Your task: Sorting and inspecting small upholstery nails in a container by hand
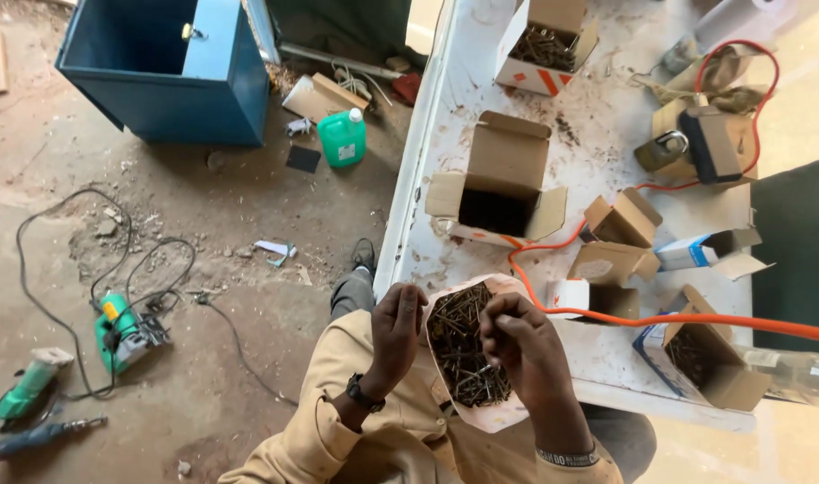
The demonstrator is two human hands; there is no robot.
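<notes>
An open white cardboard box (492,414) full of dark screws (459,345) rests at the near edge of the white table (606,161). My left hand (396,333), with a black watch on its wrist, grips the box's left flap. My right hand (526,345) hovers over the screws with its fingers pinched together; whether it holds a screw I cannot tell.
Several open cardboard boxes (503,184), some holding screws, stand on the table with a padlock (660,151) and an orange cable (696,318). On the dirt floor lie a blue metal box (172,72), a green bottle (342,136) and green power tools (122,333).
</notes>
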